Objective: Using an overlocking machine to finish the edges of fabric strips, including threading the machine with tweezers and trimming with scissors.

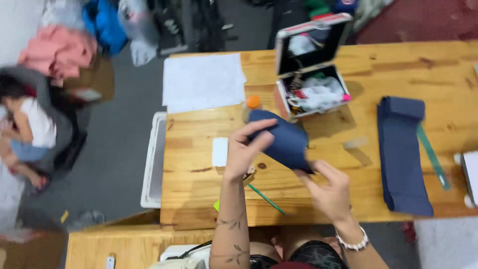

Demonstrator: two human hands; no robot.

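My left hand (244,149) pinches the navy cloth (281,142) above the tabletop's middle, near its front edge; my right hand (328,187) nips its lower corner, fingers half open. That corner hold looks slight: the cloth could slip and unfold.

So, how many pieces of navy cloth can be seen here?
2. One small piece is held up over the table by both hands, left and right. One long folded piece lies on the table's right side. More may be hidden.
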